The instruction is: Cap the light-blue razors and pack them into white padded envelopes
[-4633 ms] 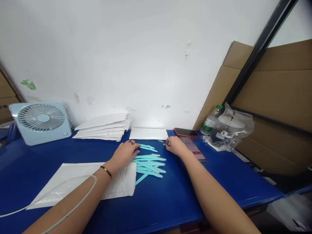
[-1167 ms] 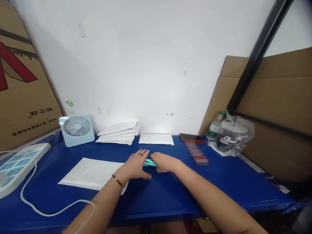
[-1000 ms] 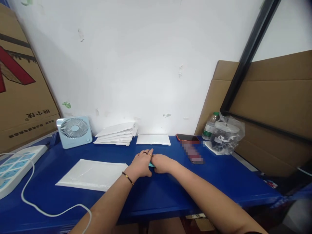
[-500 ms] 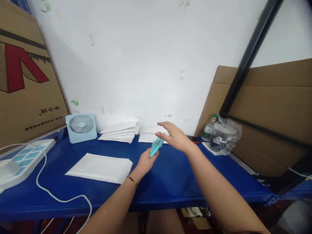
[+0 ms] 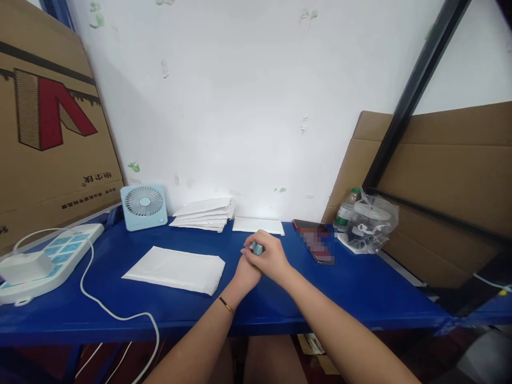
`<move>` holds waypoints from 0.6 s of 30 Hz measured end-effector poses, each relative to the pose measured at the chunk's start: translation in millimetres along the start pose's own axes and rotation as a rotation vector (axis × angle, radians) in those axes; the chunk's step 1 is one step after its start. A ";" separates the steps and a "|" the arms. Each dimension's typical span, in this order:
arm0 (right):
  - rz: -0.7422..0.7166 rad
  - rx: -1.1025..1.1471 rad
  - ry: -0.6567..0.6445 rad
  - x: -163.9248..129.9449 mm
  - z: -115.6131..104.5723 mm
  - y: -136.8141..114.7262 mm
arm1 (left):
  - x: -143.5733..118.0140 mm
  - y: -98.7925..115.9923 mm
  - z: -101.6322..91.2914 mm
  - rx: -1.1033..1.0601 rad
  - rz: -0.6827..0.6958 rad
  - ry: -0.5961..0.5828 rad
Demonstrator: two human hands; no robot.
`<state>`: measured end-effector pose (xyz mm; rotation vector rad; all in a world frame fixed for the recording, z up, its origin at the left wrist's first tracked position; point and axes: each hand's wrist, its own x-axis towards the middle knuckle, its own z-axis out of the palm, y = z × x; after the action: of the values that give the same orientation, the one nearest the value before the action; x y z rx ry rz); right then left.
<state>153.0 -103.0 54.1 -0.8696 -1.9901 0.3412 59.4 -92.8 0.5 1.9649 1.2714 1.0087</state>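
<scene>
Both my hands come together above the middle of the blue table [image 5: 304,304]. Between them is a small teal object [image 5: 258,248]; only a bit of it shows, and its kind is unclear. My left hand [image 5: 245,274] is closed on it from below, its fingers mostly hidden. Over the top curls my right hand [image 5: 273,256], its fingers and thumb wrapped round the same object. A white padded envelope [image 5: 176,270] lies flat to the left of my hands. Another white envelope [image 5: 259,225] lies just behind them, by the wall.
A stack of white envelopes [image 5: 204,214] and a light blue fan [image 5: 144,207] stand along the wall. On the left are a power strip [image 5: 72,248] and white cable. A phone [image 5: 314,229], a bottle [image 5: 346,210] and a bagged container [image 5: 370,224] sit at the right.
My right hand, open and raised beside the teal object before, has come down and closed round it with my left. The view has shifted slightly, and more of the phone shows.
</scene>
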 end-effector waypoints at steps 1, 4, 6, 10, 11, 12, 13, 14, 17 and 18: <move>0.019 0.010 0.083 -2.3 1.4 0.1 | -2.9 1.3 0.3 -0.020 0.014 0.021; 0.145 0.098 0.288 -4.6 0.3 2.4 | -12.4 4.4 1.9 -0.103 0.052 0.053; 0.277 0.237 0.345 -3.2 -4.2 4.4 | -17.4 6.7 2.9 -0.173 0.046 0.054; 0.382 0.683 0.138 -1.1 -20.8 6.3 | -26.9 14.3 0.5 -0.512 -0.166 -0.139; 0.376 0.814 0.035 -2.2 -25.2 6.4 | -30.4 16.3 -1.2 -0.643 -0.252 -0.303; 0.367 0.942 -0.074 -4.1 -28.8 6.6 | -34.4 17.9 -3.1 -0.777 -0.330 -0.498; 0.355 1.058 -0.181 -6.9 -31.1 6.6 | -38.8 19.1 -4.9 -0.900 -0.387 -0.691; 0.341 1.156 -0.278 -10.3 -31.8 6.2 | -43.2 20.0 -6.3 -1.002 -0.420 -0.860; 0.330 1.313 -0.396 -20.9 -24.3 1.6 | -54.1 22.4 -5.8 -1.122 -0.443 -1.042; 0.358 1.316 -0.353 -23.5 -19.8 -1.2 | -56.1 23.8 -4.1 -1.084 -0.432 -0.968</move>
<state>176.9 -122.1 50.8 -0.2626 -1.3787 1.8295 53.0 -153.4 5.9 0.9754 0.3709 0.2700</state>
